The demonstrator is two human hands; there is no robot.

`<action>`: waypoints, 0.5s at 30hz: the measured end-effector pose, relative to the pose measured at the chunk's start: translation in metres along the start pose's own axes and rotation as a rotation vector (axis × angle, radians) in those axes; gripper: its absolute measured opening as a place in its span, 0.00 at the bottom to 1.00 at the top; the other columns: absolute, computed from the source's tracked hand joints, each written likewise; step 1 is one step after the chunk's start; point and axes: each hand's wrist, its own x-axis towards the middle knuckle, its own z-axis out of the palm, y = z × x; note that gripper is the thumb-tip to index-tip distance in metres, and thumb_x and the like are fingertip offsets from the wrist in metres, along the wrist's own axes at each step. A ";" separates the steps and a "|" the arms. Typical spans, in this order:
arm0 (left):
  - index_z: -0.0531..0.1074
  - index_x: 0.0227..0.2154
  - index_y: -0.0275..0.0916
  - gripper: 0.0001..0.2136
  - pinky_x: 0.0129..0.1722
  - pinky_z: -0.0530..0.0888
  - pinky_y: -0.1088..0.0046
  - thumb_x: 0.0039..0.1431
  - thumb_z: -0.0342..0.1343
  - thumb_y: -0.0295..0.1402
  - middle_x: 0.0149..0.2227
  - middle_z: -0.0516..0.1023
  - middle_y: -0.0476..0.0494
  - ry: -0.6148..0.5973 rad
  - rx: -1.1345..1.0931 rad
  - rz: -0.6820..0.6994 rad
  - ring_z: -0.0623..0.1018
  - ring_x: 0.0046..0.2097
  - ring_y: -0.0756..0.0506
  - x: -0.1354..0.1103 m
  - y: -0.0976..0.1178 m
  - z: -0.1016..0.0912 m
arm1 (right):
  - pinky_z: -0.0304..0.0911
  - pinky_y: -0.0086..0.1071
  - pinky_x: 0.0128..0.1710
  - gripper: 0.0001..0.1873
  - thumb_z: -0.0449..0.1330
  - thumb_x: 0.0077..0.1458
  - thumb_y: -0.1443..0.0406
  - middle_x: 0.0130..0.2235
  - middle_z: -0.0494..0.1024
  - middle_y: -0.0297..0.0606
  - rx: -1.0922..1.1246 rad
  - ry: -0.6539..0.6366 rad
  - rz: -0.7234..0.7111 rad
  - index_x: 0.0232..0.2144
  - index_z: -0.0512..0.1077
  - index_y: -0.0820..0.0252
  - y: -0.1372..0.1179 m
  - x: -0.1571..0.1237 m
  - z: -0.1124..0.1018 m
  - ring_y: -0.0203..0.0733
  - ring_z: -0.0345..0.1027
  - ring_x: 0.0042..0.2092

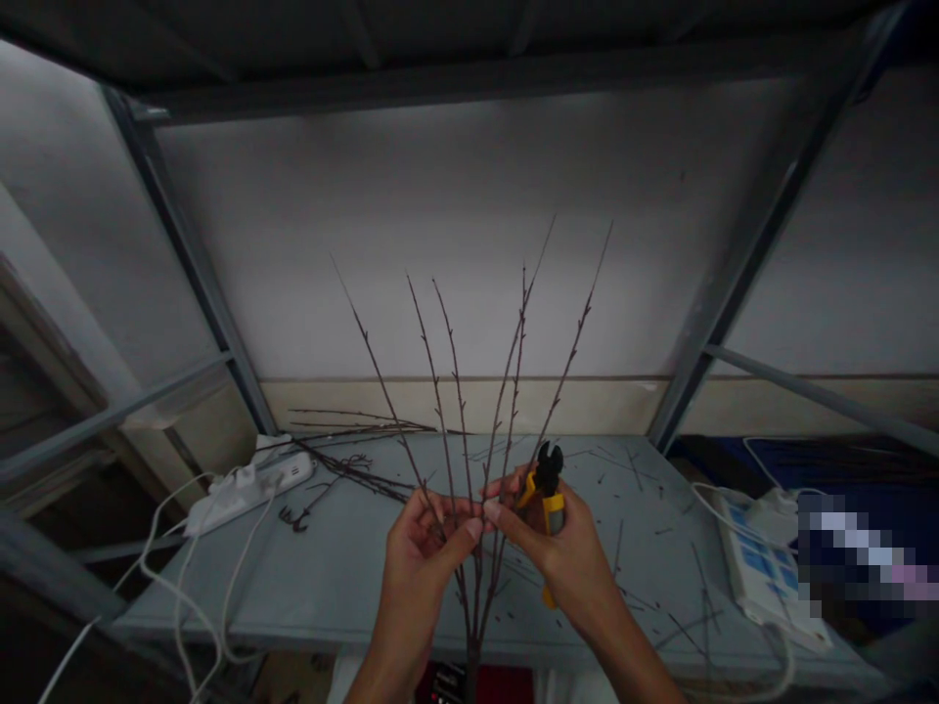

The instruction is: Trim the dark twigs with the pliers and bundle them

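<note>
A dark brown branch (473, 626) rises from the bottom centre and fans out into several thin, knobbly twigs. My left hand (425, 548) is closed among the left twigs, its thumb and fingers pinching at a stem. Close beside it, my right hand (561, 548) has its thumb and forefinger pinched at the middle twigs, the fingertips of both hands almost meeting. Tucked in that right hand is a pair of cutting pliers (549, 469) with black jaws, which point up and are parted, and yellow-and-grey handles. Exactly what lies between the fingertips is too small to make out.
More twigs (359, 469) lie at the back left of the grey table (323, 577). Cut bits are scattered on the right. A white power strip (249, 494) with cables is at left, another power strip (770, 577) at right. Metal shelf posts (690, 367) frame both sides.
</note>
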 end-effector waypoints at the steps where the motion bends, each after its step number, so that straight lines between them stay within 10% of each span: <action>1: 0.68 0.30 0.39 0.12 0.40 0.74 0.70 0.54 0.69 0.31 0.37 0.82 0.42 -0.002 -0.002 0.006 0.79 0.39 0.45 0.001 0.000 0.000 | 0.71 0.40 0.40 0.18 0.70 0.52 0.56 0.42 0.79 0.40 -0.023 0.004 0.003 0.37 0.68 0.55 0.000 0.000 -0.001 0.44 0.73 0.36; 15: 0.66 0.27 0.39 0.17 0.29 0.80 0.68 0.47 0.72 0.36 0.38 0.80 0.41 0.078 0.079 0.000 0.79 0.34 0.44 0.003 0.011 -0.001 | 0.74 0.43 0.42 0.24 0.66 0.49 0.46 0.43 0.83 0.46 -0.333 0.184 -0.010 0.42 0.75 0.54 -0.027 -0.016 -0.061 0.55 0.77 0.44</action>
